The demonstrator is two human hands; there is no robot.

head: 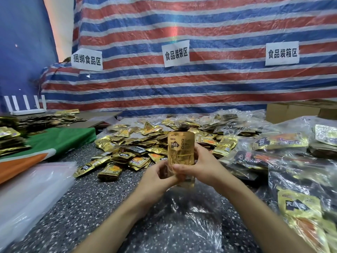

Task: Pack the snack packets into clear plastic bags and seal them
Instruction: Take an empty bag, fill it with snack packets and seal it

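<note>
A stack of gold snack packets (pixel 180 148) stands upright in the middle of the view, its lower half inside the mouth of a clear plastic bag (pixel 191 207) that trails down toward me over the table. My left hand (pixel 156 178) grips the bag and the stack's lower left. My right hand (pixel 198 167) grips the stack from the right, thumb across its front. A loose heap of gold packets (pixel 131 148) lies just behind my hands.
A pile of flat clear bags (pixel 31 189) lies at the left. Filled clear bags of packets (pixel 291 161) crowd the right side. A green and orange cloth (pixel 54 143) holds more packets at far left. Cardboard boxes (pixel 295 110) stand at back right, before a striped tarp (pixel 200 79).
</note>
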